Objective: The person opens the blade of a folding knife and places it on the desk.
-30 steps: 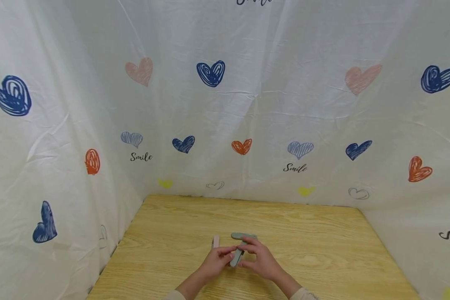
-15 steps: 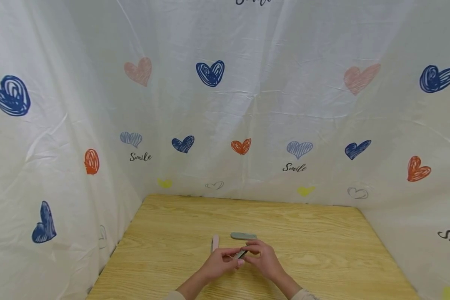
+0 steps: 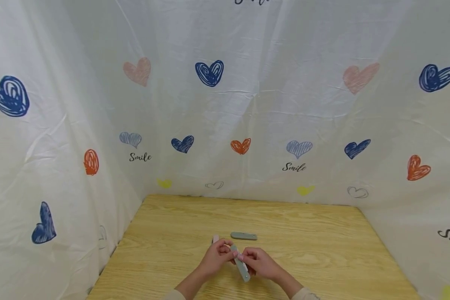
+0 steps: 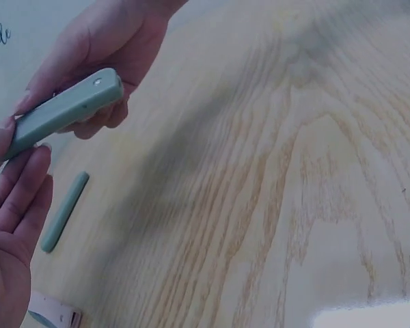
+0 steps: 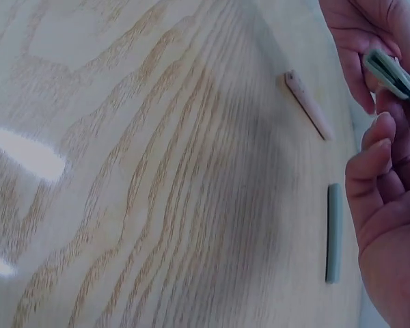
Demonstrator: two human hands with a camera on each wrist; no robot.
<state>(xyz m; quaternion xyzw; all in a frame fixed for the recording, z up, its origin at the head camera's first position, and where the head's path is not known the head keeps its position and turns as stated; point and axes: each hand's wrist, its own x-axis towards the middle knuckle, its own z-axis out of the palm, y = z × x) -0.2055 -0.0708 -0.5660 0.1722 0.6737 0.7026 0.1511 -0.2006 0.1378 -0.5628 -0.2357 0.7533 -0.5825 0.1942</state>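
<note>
Over the table, both hands hold a sage-green folding knife (image 3: 241,265), slim, with a rivet near one end. The left hand (image 3: 214,259) pinches its far end between thumb and fingers. From the other side, the right hand (image 3: 263,264) grips the edge near the middle with thumb and curled fingers. In the left wrist view, the handle's (image 4: 68,109) rivet end points away from the left hand. A dark slot between the handle halves shows in the right wrist view, on the knife (image 5: 391,72); fingers hide part of it.
A second green folding knife (image 3: 243,236) lies on the wood-grain table (image 3: 322,241) just beyond the hands. A pink one (image 5: 307,106) lies to the left, partly behind the left hand in the head view. A white heart-printed curtain (image 3: 262,166) surrounds the table.
The held knife has turned: its near end now points toward the lower right instead of lower left. The right fingers have shifted from its far end to its middle, uncovering the second green knife.
</note>
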